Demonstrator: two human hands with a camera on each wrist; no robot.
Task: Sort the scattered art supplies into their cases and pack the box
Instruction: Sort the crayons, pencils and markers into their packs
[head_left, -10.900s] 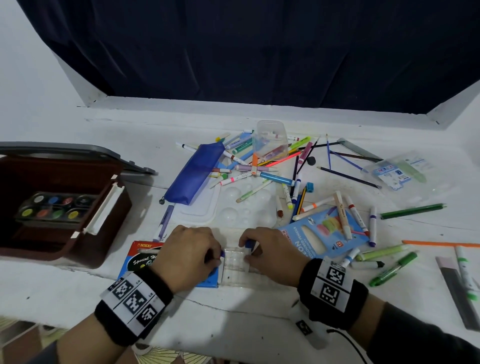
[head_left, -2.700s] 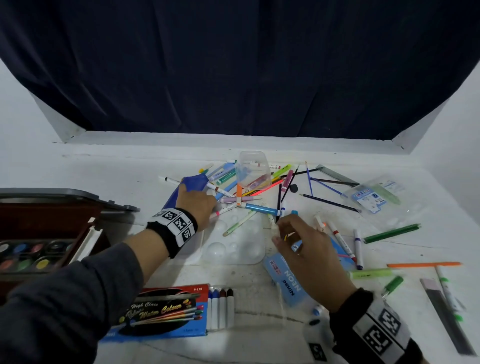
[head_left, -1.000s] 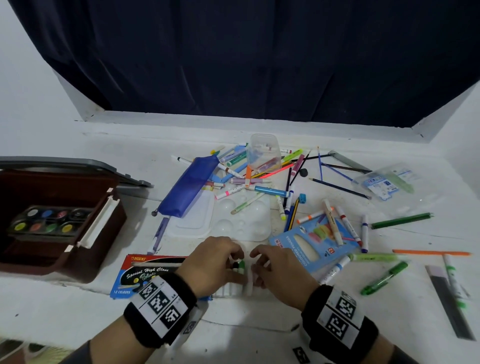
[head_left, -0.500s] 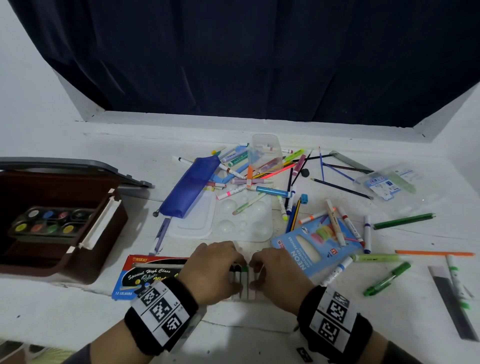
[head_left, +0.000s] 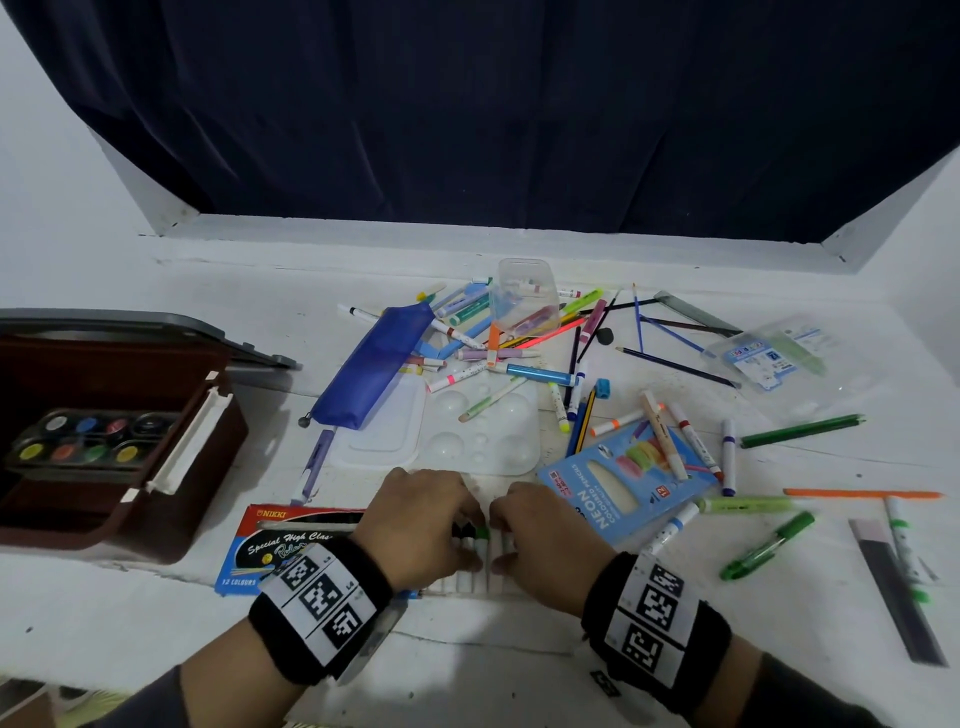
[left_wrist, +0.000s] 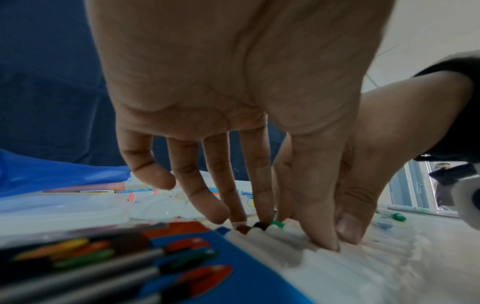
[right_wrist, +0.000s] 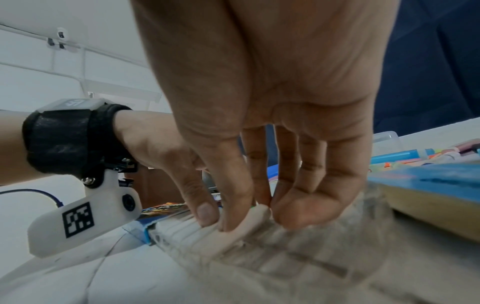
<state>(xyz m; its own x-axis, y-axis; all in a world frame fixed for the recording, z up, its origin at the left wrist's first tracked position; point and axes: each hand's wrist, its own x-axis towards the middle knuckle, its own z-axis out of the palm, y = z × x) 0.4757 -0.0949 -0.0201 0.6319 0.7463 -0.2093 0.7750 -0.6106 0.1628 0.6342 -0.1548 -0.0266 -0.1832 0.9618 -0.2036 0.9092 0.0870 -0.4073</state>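
Observation:
A clear ribbed marker tray (head_left: 467, 583) sticks out of the red and blue Nikki marker box (head_left: 291, 545) at the table's near edge. White markers with blue, brown and black caps lie side by side in it. My left hand (head_left: 441, 519) lies over them, its fingertips (left_wrist: 262, 216) on the caps and its thumb pressing the barrels. My right hand (head_left: 519, 530) pinches the green-capped marker (head_left: 482, 540) between thumb and curled fingers (right_wrist: 298, 205), right beside the black-capped one. The marker barrel (right_wrist: 246, 224) lies on the tray ribs.
An open brown box (head_left: 171, 493) at the left holds a watercolour set (head_left: 88, 441). Beyond the hands lie a white palette (head_left: 478, 431), a blue pouch (head_left: 374, 364), a clear cup (head_left: 527, 296) and several loose markers and pencils. A blue neon pencil box (head_left: 623, 483) and green pens (head_left: 769, 545) lie at the right.
Both hands came back from the pile to the tray. In the last second the green-capped marker went down beside the black-capped one; the hands have hardly shifted since.

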